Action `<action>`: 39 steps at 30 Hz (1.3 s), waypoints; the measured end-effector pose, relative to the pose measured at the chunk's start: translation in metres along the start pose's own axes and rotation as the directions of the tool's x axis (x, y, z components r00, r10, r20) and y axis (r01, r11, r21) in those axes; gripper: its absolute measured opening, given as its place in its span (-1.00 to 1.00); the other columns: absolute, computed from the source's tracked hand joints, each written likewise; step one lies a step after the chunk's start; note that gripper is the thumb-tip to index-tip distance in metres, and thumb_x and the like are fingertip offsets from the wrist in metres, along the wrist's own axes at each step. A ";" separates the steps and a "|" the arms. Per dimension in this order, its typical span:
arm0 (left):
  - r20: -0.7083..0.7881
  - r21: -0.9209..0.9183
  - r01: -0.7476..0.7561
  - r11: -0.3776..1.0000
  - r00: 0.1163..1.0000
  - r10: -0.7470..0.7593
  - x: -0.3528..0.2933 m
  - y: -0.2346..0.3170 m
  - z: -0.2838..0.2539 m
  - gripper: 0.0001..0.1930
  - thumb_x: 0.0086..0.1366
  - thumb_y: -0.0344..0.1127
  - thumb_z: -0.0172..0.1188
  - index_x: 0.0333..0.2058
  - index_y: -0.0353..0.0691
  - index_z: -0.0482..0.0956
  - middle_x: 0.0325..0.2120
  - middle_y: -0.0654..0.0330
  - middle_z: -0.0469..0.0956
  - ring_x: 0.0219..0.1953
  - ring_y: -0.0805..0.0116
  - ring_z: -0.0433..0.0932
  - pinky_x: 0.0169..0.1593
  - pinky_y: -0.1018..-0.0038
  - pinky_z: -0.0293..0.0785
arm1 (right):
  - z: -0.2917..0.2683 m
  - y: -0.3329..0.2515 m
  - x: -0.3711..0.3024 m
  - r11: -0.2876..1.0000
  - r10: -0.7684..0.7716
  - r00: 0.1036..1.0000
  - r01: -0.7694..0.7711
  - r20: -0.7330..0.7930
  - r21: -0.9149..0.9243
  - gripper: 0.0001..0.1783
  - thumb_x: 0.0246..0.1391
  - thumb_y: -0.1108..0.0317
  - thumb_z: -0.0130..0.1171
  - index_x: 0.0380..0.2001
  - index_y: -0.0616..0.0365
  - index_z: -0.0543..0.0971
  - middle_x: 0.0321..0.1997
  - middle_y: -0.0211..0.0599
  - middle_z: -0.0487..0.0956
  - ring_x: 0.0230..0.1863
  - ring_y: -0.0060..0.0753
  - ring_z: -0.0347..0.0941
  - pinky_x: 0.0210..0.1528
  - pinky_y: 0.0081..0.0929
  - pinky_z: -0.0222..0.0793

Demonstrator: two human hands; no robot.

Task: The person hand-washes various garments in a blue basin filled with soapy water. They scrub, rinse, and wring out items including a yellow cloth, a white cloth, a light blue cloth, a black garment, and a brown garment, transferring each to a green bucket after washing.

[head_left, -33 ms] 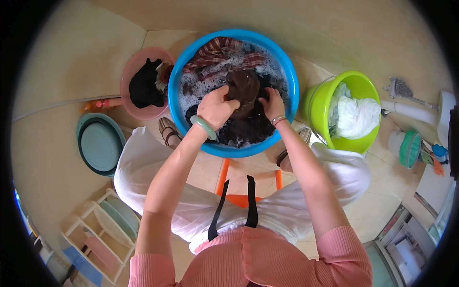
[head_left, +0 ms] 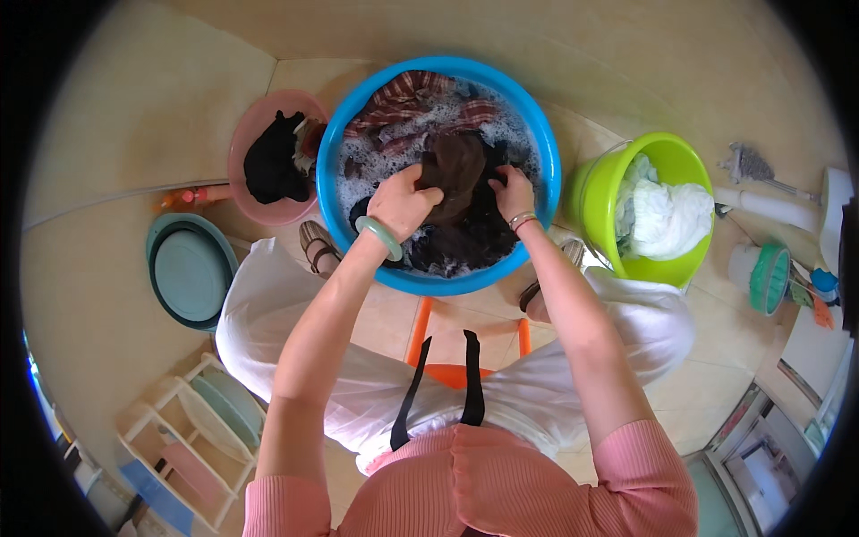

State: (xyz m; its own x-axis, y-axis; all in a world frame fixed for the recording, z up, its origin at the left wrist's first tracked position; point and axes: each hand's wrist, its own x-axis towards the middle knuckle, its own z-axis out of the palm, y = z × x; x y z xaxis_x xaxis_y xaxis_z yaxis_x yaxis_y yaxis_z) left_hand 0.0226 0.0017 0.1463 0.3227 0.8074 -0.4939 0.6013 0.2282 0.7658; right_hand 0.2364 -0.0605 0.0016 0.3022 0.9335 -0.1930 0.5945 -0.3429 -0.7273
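Observation:
A blue basin (head_left: 333, 234) of sudsy water holds soaking clothes. Dark brown cloth (head_left: 455, 166) lies bunched in its middle, with black wet cloth (head_left: 470, 243) nearer me. My left hand (head_left: 403, 204), with a pale green bangle on the wrist, is closed on the left side of the brown cloth. On the other side, my right hand (head_left: 513, 193), wearing a bracelet, pinches dark cloth between thumb and fingers; the fingertips are partly hidden. A red plaid garment (head_left: 407, 89) floats in the foam along the far rim.
Left of the basin stands a pink tub (head_left: 242, 192) with black clothing; nearer lies a teal folding basin (head_left: 190, 268). A lime green bucket (head_left: 595, 201) with white cloth stands right. An orange stool (head_left: 452, 371) is under me; a white rack (head_left: 192, 430) stands lower left.
My right hand's thumb and fingers have come closer together on the dark cloth. The brown cloth has shifted slightly and lies a little flatter; my left hand keeps its hold.

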 end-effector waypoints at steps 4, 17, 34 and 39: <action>0.012 0.514 0.143 0.846 0.985 -0.173 -0.002 -0.043 0.000 -0.54 0.11 -0.09 0.17 -0.10 -0.31 0.57 -0.24 -0.09 0.62 -0.12 -0.08 0.57 0.03 0.23 0.45 | -0.016 -0.039 0.008 0.967 -0.072 0.997 0.067 0.010 0.246 -0.72 0.04 0.30 0.28 -0.21 0.24 0.57 -0.26 -0.16 0.57 -0.20 -0.18 0.50 -0.14 -0.34 0.41; -0.218 -0.035 -0.329 0.944 0.924 0.314 0.046 -0.080 0.039 -0.11 -0.03 -0.46 0.42 0.30 -0.03 0.19 0.16 -0.05 0.35 0.12 0.00 0.44 0.13 0.32 0.42 | -0.173 -0.228 -0.051 -0.018 -0.302 0.953 -0.003 -0.003 1.000 -0.57 0.21 0.55 -0.02 0.15 0.38 0.37 0.12 -0.13 0.48 0.15 -0.33 0.41 0.24 -0.34 0.27; -0.020 -0.810 0.260 0.525 0.884 -0.468 0.065 -0.096 0.044 -0.33 0.28 -0.42 0.18 0.30 0.29 0.19 0.11 0.20 0.39 0.10 0.22 0.44 0.07 -0.11 0.40 | 0.043 -0.057 0.029 0.944 -0.076 0.987 0.117 0.145 -0.307 -0.23 0.00 -0.16 0.27 0.27 -0.29 0.32 0.36 -0.13 0.20 0.25 0.13 0.19 0.05 0.14 0.39; -0.084 -0.815 0.159 0.557 0.919 -0.386 0.107 -0.206 0.078 -0.30 0.14 -0.61 0.26 0.27 -0.10 0.29 -0.07 0.21 0.57 -0.05 0.29 0.53 0.01 0.31 0.49 | 0.104 -0.034 0.042 0.840 -0.010 0.950 0.177 0.312 -0.512 -0.29 0.12 -0.07 0.17 0.28 -0.09 0.28 0.27 -0.11 0.32 0.16 0.16 0.28 -0.01 0.10 0.45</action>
State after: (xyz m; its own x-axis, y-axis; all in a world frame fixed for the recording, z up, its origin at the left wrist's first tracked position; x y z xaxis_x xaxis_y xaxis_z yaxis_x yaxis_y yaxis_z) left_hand -0.0096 -0.0016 -0.0970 0.0026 0.6993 -0.7149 -0.2100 0.6993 0.6833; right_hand 0.1513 0.0014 -0.0497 0.0490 0.9229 -0.3818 0.9348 -0.1770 -0.3079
